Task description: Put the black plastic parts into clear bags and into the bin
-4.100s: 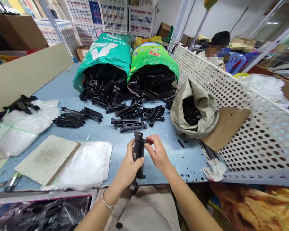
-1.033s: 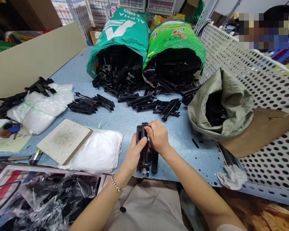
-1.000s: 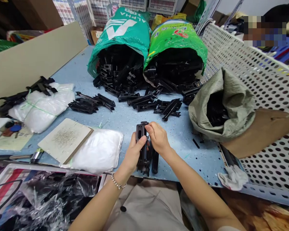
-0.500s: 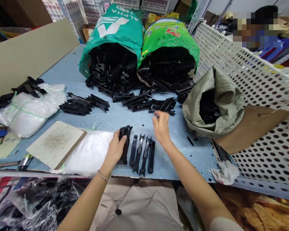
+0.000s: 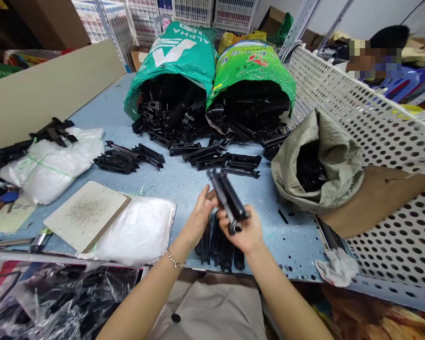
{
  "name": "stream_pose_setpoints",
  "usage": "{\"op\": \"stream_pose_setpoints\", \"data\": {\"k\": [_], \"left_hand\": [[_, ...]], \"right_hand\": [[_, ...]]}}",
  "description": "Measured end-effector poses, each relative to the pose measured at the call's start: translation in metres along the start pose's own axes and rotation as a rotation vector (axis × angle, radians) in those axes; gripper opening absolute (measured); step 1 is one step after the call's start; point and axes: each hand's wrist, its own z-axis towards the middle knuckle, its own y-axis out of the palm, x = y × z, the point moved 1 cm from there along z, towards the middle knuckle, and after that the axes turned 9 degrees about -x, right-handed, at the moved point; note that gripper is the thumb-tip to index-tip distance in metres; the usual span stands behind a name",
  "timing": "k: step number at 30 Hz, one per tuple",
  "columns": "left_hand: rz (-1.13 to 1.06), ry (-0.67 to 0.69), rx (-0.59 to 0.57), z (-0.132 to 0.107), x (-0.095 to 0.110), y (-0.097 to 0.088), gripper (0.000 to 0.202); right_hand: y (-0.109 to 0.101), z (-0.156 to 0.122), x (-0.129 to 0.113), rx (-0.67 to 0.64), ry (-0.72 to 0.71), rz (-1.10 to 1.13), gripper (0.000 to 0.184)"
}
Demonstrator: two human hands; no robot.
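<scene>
Black plastic-looking bars (image 5: pixel 234 197) are clasped in the right hand (image 5: pixel 250 234), left hand (image 5: pixel 198 215) half-open beside them. Probably light, stiff; best held mid-length.

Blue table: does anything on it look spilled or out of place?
Yes, a little. Black parts spill from the mouths of the teal bag and green bag. A thin strip lies alone in front of the grey sack, and a crumpled white cloth sits near the table's right front corner.
</scene>
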Motion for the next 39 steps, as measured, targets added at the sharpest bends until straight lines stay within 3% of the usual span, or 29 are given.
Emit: {"op": "stream_pose_setpoints", "data": {"k": [1, 3, 7, 9, 11, 13, 15, 17, 21, 24, 26, 28, 29, 31, 33, 36, 39], "left_hand": [[-0.089, -0.033, -0.037, 0.001, 0.006, 0.005, 0.063], [-0.111, -0.064, -0.022, -0.001, 0.016, 0.012, 0.063], [0.174, 0.012, 0.067, -0.02, 0.03, 0.017, 0.044], [0.274, 0.029, 0.047, -0.027, 0.034, 0.017, 0.038], [0.338, 0.038, 0.037, -0.029, 0.035, 0.016, 0.037], [0.382, 0.043, 0.062, -0.027, 0.034, 0.01, 0.037], [0.392, 0.034, 0.136, -0.023, 0.032, 0.001, 0.038], [0.33, -0.004, 0.213, -0.019, 0.03, -0.007, 0.038], [0.155, -0.111, 0.22, -0.014, 0.026, -0.014, 0.036], [0.228, -0.097, 0.221, -0.014, 0.025, -0.023, 0.036], [0.466, -0.09, 0.283, -0.016, 0.025, -0.038, 0.038], [0.818, -0.174, 0.339, -0.019, 0.02, -0.053, 0.041], [0.983, -0.243, 0.337, -0.021, 0.016, -0.058, 0.043], [1.196, -0.362, 0.286, -0.026, 0.002, -0.059, 0.047], [1.259, -0.386, 0.23, -0.03, -0.015, -0.05, 0.053], [1.304, -0.271, 0.228, -0.033, -0.035, -0.033, 0.055], [1.352, -0.069, 0.24, -0.03, -0.039, -0.027, 0.048]], "right_hand": [[0.008, -0.01, 0.008, -0.037, 0.05, -0.028, 0.033], [0.016, -0.02, 0.013, 0.019, 0.028, -0.274, 0.029], [0.013, -0.014, -0.01, 0.242, -0.383, -1.081, 0.029], [0.014, -0.003, -0.021, 0.195, -0.552, -1.371, 0.033], [0.017, 0.008, -0.024, 0.135, -0.609, -1.469, 0.037], [0.021, 0.014, -0.022, 0.131, -0.499, -1.387, 0.04], [0.024, 0.011, -0.015, 0.094, -0.298, -1.241, 0.043], [0.027, -0.001, -0.006, -0.033, -0.193, -1.222, 0.042], [0.035, -0.033, 0.022, -0.267, -0.333, -1.598, 0.034], [0.037, -0.043, 0.037, -0.264, -0.228, -1.639, 0.031], [0.029, -0.034, 0.033, -0.268, -0.08, -1.545, 0.033], [0.012, -0.011, 0.015, -0.198, -0.033, -1.52, 0.034], [0.0, 0.005, 0.002, -0.109, -0.052, -1.553, 0.034], [-0.028, 0.042, -0.025, 0.188, -0.141, -1.746, 0.025], [-0.055, 0.076, -0.046, 0.427, -0.08, -1.955, 0.037], [-0.082, 0.11, -0.061, 0.484, 0.046, -2.092, 0.045], [-0.096, 0.118, -0.068, 0.458, 0.082, -2.117, 0.046]]}}
